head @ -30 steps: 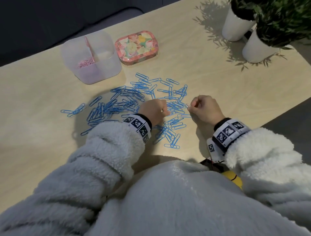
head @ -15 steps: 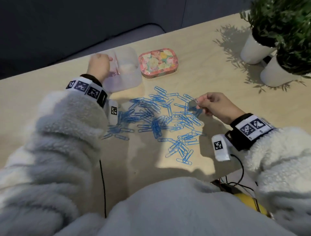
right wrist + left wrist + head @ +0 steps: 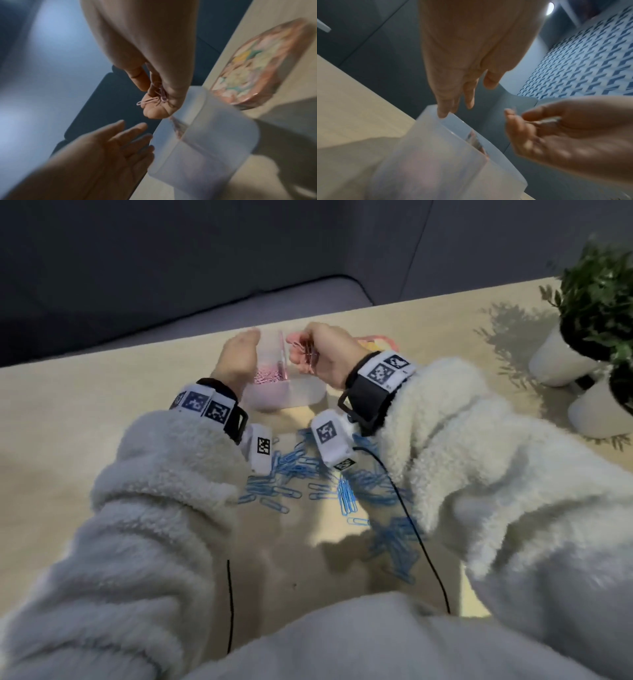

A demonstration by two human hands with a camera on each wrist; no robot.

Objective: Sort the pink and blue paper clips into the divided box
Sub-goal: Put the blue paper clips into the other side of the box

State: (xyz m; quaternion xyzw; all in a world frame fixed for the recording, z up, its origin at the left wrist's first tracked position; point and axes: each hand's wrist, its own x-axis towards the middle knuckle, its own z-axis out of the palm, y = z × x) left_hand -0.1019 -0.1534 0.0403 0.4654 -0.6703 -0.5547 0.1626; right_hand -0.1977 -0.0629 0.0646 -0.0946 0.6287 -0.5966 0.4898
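The translucent divided box (image 3: 301, 397) stands at the table's far edge, with pink paper clips (image 3: 269, 377) in its left compartment. My left hand (image 3: 246, 340) is open with straight fingers at the box's left side; in the left wrist view a fingertip (image 3: 442, 115) touches the box rim (image 3: 453, 129). My right hand (image 3: 301, 350) hovers over the box, cupped, and holds a small bunch of pink paper clips (image 3: 154, 100). Several blue paper clips (image 3: 294, 467) lie scattered on the table under my wrists.
A floral tin (image 3: 257, 70) lies just right of the box, mostly hidden behind my right hand in the head view. Two white plant pots (image 3: 561, 364) stand at the far right. A dark sofa (image 3: 205, 268) lies beyond the table edge. Black cables (image 3: 421, 542) trail over the blue clips.
My right hand has left the blue pile and moved up over the box with pink clips in it. My left hand has stayed at the box and opened.
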